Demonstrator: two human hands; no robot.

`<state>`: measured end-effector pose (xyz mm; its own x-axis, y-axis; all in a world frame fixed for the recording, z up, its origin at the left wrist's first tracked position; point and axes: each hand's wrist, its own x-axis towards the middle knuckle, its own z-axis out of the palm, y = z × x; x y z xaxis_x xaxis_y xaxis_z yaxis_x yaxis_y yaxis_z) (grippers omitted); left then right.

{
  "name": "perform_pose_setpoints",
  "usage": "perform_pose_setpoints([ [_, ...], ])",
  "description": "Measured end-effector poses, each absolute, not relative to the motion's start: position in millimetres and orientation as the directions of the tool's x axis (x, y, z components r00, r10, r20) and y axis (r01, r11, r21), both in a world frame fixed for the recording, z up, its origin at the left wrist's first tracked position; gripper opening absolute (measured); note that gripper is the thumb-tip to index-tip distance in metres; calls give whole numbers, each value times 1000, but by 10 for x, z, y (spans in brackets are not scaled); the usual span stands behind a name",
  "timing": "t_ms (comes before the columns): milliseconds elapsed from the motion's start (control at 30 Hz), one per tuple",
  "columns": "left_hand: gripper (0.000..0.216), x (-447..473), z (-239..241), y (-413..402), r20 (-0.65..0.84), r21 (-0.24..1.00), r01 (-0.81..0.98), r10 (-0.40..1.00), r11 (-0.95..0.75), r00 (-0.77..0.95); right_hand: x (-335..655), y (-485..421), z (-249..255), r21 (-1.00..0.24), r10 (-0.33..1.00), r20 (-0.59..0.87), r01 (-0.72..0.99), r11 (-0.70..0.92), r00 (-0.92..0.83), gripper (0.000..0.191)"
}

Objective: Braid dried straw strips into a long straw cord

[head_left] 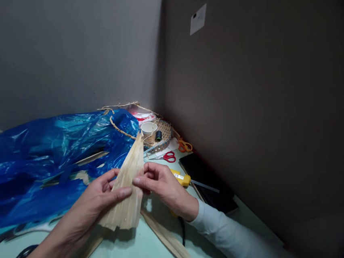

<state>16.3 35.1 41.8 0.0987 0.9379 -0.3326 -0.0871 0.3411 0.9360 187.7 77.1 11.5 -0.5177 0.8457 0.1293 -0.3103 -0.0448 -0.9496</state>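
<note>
A pale dried corn husk, narrow at the top and wide at its lower end, is held upright above the table between both hands. My left hand grips its left side, thumb across the front and fingers behind. On the right edge, my right hand pinches the husk between thumb and fingers. Below the hands a longer husk strip lies on the pale green table. Just beyond my right hand rests a yellow glue gun, partly hidden, with a glue stick at its back.
A blue plastic bag spreads over the left side. Toward the corner lie a woven basket, a white bowl, a dark thread spool, red scissors and orange scissors. A black flat object borders the right wall.
</note>
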Motion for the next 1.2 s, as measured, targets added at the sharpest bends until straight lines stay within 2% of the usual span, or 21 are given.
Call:
perform_pose_setpoints([
  [300,40,117,463,370,-361,922,-128,931,365,52,1928,795,176,-967,872,103,-253,-24,-478,34],
  [500,33,77,482,351,-379,905,-164,919,393,112,1938,827,120,-965,873,79,-257,-55,-482,34],
  [700,42,95,493,331,-375,851,-286,891,440,255,1949,799,200,-981,876,91,-194,-3,-474,33],
  [933,56,104,502,334,-376,897,-196,917,397,136,1967,793,224,-982,882,81,-188,-9,-465,35],
  [1000,57,96,504,337,-369,905,-180,922,386,119,1977,800,222,-980,886,85,-200,-8,-455,36],
  [1200,45,98,509,298,-405,845,-269,882,461,239,2006,804,180,-968,816,146,-251,2,-559,37],
])
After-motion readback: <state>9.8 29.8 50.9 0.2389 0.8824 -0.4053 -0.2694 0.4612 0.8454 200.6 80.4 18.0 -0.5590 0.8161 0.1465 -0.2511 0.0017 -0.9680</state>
